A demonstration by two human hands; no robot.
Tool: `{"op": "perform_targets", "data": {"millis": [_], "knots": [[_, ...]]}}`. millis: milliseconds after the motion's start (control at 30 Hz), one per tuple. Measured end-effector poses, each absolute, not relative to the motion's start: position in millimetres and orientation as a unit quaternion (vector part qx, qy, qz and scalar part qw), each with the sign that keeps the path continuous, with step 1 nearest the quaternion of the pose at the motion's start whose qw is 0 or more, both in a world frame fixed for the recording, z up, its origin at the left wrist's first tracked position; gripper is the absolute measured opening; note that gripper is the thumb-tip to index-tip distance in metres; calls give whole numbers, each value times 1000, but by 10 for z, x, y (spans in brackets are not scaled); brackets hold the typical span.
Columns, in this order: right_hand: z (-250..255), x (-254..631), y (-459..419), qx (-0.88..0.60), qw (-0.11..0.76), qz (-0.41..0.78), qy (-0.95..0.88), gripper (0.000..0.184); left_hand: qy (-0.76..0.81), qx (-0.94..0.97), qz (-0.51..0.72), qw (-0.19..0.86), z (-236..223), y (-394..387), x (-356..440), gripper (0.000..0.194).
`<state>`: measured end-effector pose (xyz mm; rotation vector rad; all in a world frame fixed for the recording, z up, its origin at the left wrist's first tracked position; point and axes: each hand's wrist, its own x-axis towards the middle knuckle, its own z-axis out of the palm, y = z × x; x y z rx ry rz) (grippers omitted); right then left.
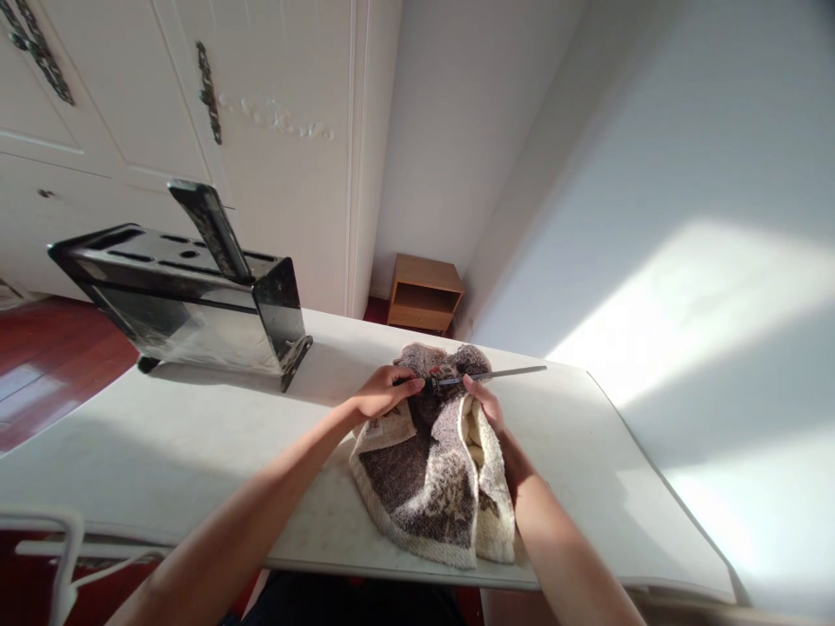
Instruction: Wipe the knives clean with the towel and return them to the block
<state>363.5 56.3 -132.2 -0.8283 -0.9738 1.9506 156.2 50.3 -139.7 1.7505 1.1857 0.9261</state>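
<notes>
A knife [518, 372] with a dark handle and a long, narrow blade lies crosswise over a brown and cream towel [430, 487], its tip pointing right. My left hand [386, 393] is closed around the handle, thumb on top. My right hand [484, 404] is closed on the towel beneath the blade, its thumb against the blade, and most of its fingers are hidden by the cloth. A small red spot shows near the handle. The towel is bunched at its far end and spreads toward the near table edge.
A black knife block [189, 296] with clear sides stands at the left of the white table [261, 469], one black-handled knife [212, 230] in it. Beyond are white cabinets [287, 191] and a small wooden nightstand [424, 291]. A wall [704, 217] borders the right side.
</notes>
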Motion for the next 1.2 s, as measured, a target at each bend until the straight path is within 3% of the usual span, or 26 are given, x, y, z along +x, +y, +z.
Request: {"op": "perform_targets", "data": {"millis": [267, 467, 900, 1200], "knots": [[-1314, 3695, 681, -294, 412, 765, -399, 43, 510, 688, 413, 309, -1487, 536, 1618, 27], [-1260, 3694, 667, -354, 414, 747, -381, 44, 532, 695, 428, 227, -1552, 552, 1633, 20], [-1228, 3683, 623, -392, 421, 708, -409, 42, 555, 760, 325, 93, -1611, 546, 1598, 31], [-1345, 3654, 697, -441, 437, 667, -412, 43, 576, 777, 228, 107, -1508, 511, 1593, 34]]}}
